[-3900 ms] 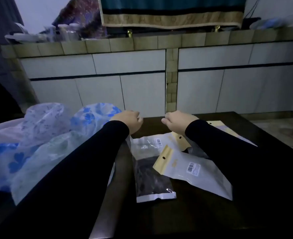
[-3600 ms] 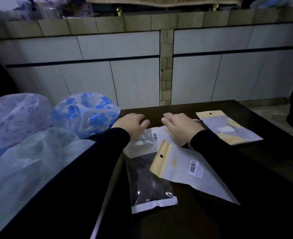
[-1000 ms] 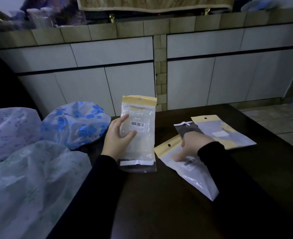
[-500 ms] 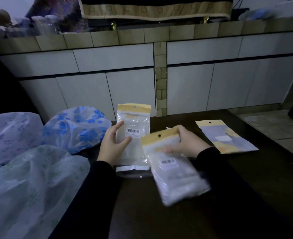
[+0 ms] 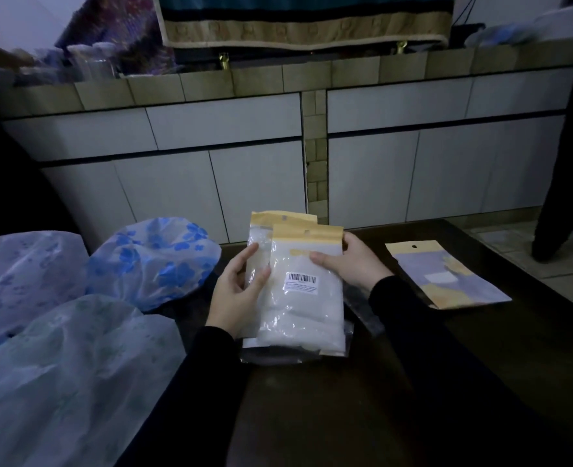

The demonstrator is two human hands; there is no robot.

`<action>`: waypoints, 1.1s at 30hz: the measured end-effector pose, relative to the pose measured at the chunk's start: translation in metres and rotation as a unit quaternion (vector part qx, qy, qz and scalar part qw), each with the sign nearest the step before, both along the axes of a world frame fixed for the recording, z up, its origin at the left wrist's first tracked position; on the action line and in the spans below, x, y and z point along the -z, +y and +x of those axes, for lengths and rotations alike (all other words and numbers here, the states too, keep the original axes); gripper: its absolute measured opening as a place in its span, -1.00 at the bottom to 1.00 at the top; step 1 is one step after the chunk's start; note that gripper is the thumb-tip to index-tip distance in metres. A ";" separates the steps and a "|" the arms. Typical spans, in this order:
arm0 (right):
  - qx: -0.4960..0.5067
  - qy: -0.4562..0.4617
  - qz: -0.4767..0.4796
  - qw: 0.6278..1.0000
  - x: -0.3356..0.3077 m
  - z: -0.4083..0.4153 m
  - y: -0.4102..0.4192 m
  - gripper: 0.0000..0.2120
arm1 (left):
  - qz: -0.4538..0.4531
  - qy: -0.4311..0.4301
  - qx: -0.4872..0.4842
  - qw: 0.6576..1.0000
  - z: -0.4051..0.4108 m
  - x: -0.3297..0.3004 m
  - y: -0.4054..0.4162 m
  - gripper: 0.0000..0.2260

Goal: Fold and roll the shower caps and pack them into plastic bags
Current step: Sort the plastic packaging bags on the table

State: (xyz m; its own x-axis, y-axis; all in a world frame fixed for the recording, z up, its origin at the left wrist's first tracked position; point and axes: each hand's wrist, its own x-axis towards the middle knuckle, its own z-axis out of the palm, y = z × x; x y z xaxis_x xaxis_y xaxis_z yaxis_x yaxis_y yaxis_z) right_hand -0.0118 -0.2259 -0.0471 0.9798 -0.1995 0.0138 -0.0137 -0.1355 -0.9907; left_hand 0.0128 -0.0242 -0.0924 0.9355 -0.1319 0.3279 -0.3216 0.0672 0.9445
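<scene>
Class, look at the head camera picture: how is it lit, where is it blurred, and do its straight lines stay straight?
Head view: dim and bluish, the dark table and sleeves nearly merge; the front plastic bag in the two hands stays bright, its barcode sharp; the items at the counter's far left are smeared; wide-angle bowing curves the counter edge.

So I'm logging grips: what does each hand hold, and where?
Left hand grips the rear plastic bag by its left edge; right hand pinches the front plastic bag at its upper right edge.
</scene>
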 end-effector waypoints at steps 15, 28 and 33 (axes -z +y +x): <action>0.127 0.060 -0.329 0.934 0.018 0.007 0.001 -0.39 | 0.019 0.005 0.001 1.000 0.009 0.009 -0.003 -0.41; 0.092 0.173 -0.377 0.905 0.012 -0.013 -0.021 -0.48 | 0.046 -0.003 -0.038 0.998 0.016 0.021 -0.003 -0.41; 0.128 -0.070 -0.170 0.975 -0.013 -0.028 -0.014 -0.39 | 0.081 -0.013 -0.078 0.994 0.017 0.021 0.001 -0.38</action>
State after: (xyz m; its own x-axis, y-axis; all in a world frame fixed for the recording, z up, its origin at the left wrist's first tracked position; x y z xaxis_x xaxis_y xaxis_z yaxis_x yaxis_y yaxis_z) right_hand -0.0399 -0.2397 -0.0344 0.8825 -0.3973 0.2515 0.0420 -0.4661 -0.8838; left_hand 0.0294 -0.0228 -0.1130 0.9399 -0.0392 0.3393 -0.3414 -0.1383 0.9297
